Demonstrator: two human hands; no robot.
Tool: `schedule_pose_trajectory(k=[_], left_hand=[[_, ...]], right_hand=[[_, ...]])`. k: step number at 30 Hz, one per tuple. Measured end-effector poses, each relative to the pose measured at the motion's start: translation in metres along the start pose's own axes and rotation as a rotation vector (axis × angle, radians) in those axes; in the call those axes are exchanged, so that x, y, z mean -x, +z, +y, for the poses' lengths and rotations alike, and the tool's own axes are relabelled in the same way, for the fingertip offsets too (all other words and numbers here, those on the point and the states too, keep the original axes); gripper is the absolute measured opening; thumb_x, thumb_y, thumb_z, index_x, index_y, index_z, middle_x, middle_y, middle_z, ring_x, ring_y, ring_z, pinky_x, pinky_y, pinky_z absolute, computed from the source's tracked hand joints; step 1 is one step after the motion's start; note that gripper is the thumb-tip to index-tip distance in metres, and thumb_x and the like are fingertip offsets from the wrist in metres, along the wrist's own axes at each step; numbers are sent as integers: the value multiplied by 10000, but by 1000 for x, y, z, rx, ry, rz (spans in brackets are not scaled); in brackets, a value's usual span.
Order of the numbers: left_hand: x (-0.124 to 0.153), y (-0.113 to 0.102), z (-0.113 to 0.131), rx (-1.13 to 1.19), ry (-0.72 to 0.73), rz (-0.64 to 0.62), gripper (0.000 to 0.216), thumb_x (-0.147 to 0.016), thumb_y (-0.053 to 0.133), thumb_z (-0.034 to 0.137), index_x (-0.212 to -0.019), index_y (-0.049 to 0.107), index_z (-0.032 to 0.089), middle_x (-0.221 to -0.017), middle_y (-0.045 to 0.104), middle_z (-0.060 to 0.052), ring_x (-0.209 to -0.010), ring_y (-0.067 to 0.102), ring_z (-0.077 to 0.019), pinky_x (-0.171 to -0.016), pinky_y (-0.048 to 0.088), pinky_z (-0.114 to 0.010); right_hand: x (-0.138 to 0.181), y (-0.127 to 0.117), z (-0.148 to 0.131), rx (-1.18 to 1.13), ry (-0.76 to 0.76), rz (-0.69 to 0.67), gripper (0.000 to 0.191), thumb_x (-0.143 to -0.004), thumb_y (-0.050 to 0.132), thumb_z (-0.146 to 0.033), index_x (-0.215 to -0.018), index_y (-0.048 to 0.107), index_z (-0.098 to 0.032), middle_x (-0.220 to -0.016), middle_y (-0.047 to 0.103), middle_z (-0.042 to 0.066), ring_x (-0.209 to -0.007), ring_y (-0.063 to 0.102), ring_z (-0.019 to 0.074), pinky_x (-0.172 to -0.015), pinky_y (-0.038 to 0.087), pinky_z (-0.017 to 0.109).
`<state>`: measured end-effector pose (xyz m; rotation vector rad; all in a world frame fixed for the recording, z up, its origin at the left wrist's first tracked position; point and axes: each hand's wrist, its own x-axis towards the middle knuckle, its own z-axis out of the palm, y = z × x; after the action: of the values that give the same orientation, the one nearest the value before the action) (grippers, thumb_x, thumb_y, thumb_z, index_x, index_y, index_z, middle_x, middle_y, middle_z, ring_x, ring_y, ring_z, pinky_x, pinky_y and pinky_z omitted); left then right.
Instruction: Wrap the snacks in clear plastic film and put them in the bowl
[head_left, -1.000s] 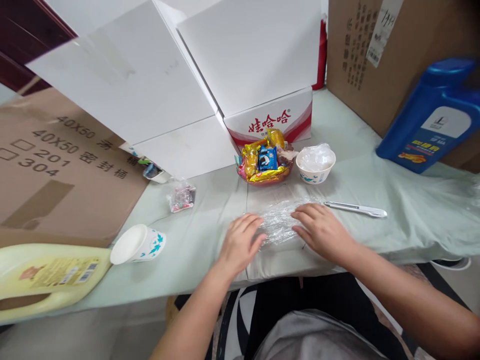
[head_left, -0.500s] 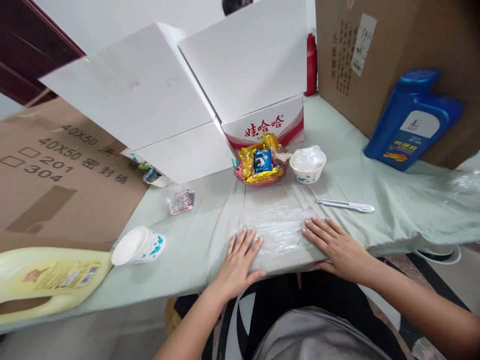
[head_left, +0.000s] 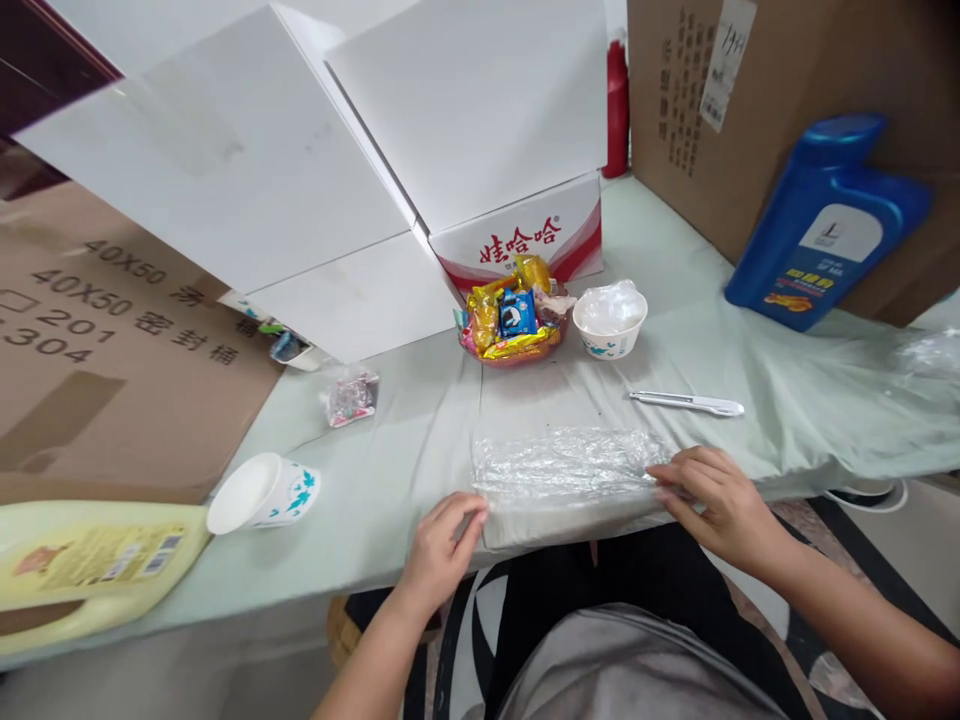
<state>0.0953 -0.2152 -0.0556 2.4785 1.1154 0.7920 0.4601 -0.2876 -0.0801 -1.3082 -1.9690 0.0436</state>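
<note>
A crinkled sheet of clear plastic film (head_left: 564,462) lies stretched across the near edge of the pale green cloth (head_left: 787,380). My left hand (head_left: 441,548) pinches its left end with curled fingers. My right hand (head_left: 718,505) grips its right end, fingers bent over the film's edge. Behind the film lie a white utility knife (head_left: 686,403), a bowl of wrapped snacks (head_left: 511,323) and a white bowl covered in plastic film (head_left: 610,319).
An open white carton (head_left: 420,170) stands behind the bowls. A blue jug (head_left: 825,225) leans on a brown box at right. At left: a tipped white cup (head_left: 262,492), a yellow jug (head_left: 82,565), a small candy bag (head_left: 348,396), flat cardboard.
Both hands slid apart from the middle of the film to its ends, then went from lying flat to gripping the ends. The film now lies drawn out wider.
</note>
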Motion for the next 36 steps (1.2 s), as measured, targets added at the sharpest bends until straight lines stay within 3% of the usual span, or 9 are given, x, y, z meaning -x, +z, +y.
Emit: schedule_pose_trajectory(k=[8,13,16,19,22,26,30,33,36], left_hand=[[-63,14,-24,-231,-65,76,146,-915,535,255,-973,650,186,-837,691,-34,-762,655,-175,-753,531,-320],[-72,23,-38,-385,-133,24,181,-869,575,257,-1000,659,167,-826,659,-59,-812,628,-230,-783,527,-382],[-65,14,-25,-463,-143,180,260,-878,571,287,-1088,643,151,-1021,635,-122,-989,604,-273,-877,506,-420],[-55,14,3,-493,-45,281,382,-933,503,306,-1275,559,147,-1271,554,-176,-1221,511,-311,-1020,421,-469],[-44,33,29,-450,87,-39,616,-958,450,441,-1498,318,175,-1524,358,-175,-1437,266,-351,-1125,285,-536],[-35,60,33,-519,-37,-319,785,-894,490,605,-1539,228,243,-1601,232,-136,-1471,100,-424,-1108,211,-647],[-32,60,33,-561,-35,-186,630,-901,557,482,-1465,398,249,-1549,327,-152,-1425,220,-433,-1086,226,-657],[-29,56,45,-508,-27,-25,429,-914,552,368,-1302,570,185,-1289,554,-178,-1217,478,-366,-991,388,-551],[-31,60,55,-395,-8,-61,362,-937,510,368,-1228,609,177,-1100,619,-138,-1003,563,-288,-845,478,-445]], right_hand=[[-27,14,11,310,132,65,188,-962,516,-250,-1029,650,-136,-758,681,50,-732,594,202,-740,397,355],[-33,17,20,514,220,14,243,-935,555,-336,-1036,665,-145,-788,681,72,-818,594,271,-757,384,394],[-36,7,13,477,212,85,265,-941,545,-371,-1046,662,-159,-945,692,105,-922,593,281,-820,402,407],[-40,8,-4,339,48,37,359,-956,510,-424,-1182,622,-169,-1213,649,127,-1161,541,288,-999,361,448],[-41,31,-16,281,-133,-171,691,-897,461,-660,-1373,508,-162,-1433,516,134,-1362,374,333,-1113,229,518],[-36,57,-17,318,-104,-317,918,-809,420,-802,-1428,455,-125,-1474,464,165,-1404,307,358,-1127,185,542],[-20,42,-8,336,-67,-310,879,-787,580,-703,-1438,437,-130,-1508,407,183,-1417,263,398,-1107,199,600],[2,20,-1,323,-5,-245,586,-847,644,-370,-1375,501,-158,-1425,507,169,-1318,420,358,-1047,315,563],[24,4,-1,252,-1,-135,303,-884,549,-154,-1169,631,-212,-1215,654,114,-1105,568,283,-918,417,471]])
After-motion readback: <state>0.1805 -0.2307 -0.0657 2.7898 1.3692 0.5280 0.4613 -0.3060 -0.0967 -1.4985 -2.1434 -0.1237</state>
